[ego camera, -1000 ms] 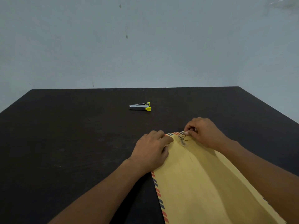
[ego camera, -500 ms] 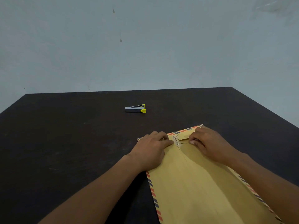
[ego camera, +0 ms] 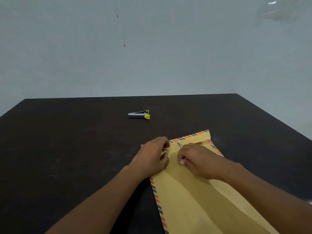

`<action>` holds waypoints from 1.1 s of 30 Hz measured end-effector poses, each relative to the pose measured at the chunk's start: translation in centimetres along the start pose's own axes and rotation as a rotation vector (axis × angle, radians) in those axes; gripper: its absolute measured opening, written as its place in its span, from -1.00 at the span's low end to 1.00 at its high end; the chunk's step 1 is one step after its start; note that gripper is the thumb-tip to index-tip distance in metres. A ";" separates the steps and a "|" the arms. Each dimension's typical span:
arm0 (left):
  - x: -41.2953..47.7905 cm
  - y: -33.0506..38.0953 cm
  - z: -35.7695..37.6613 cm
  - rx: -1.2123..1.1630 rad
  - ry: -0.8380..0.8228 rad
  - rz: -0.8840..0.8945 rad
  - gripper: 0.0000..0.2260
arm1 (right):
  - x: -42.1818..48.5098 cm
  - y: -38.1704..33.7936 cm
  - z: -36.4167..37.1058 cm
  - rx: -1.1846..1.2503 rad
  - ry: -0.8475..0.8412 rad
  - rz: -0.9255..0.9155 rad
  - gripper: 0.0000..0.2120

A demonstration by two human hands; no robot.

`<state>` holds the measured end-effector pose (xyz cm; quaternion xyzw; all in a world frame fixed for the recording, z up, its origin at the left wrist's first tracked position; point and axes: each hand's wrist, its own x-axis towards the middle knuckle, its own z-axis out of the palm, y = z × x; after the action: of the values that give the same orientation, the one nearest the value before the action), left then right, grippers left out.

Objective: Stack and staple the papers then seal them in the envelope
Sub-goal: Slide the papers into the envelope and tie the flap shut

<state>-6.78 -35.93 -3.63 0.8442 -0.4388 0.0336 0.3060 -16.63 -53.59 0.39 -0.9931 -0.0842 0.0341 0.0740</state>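
Evidently the sealing step is in hand; no papers show, so I judge them already inside the manila envelope (ego camera: 194, 200), which lies flat on the dark table (ego camera: 67, 157) with its flap end away from the person and the flap folded down. Both hands work at the string-and-button clasp (ego camera: 179, 144); the left hand (ego camera: 152, 157), fingers curled, pinches the envelope at the flap's edge just left of the clasp; the right hand (ego camera: 199, 160), also curled, appears to pinch the thin tie string (ego camera: 181, 147) beside the button, though the strand is too fine to follow. The next move likely calls for small, tight loops round the button while the left hand keeps the flap down; a slack string would let it lift. The stapler (ego camera: 138, 114) lies well apart, beyond the hands; bare table lies to the left and ahead; the table's right edge runs nearer the envelope's far corner; the envelope's near end leaves the view.
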 end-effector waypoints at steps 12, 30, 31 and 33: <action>0.1 -0.9 0.1 -0.210 0.118 -0.106 -0.48 | 7.4 0.5 -2.0 -0.017 0.040 0.059 -0.89; 0.4 -1.0 1.1 0.123 -0.047 0.098 -0.55 | 8.2 4.5 -1.3 0.302 0.160 0.126 -0.95; 0.4 -1.0 1.1 0.148 -0.048 0.106 -0.53 | 8.2 4.7 -1.2 0.306 0.171 0.128 -0.94; 0.5 -0.8 1.1 0.184 -0.061 0.113 -0.50 | 8.0 4.9 -1.1 0.301 0.188 0.125 -0.93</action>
<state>-6.06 -36.53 -4.77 0.8434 -0.4896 0.0653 0.2114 -7.91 -57.11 0.26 -0.9729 -0.0091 -0.0420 0.2272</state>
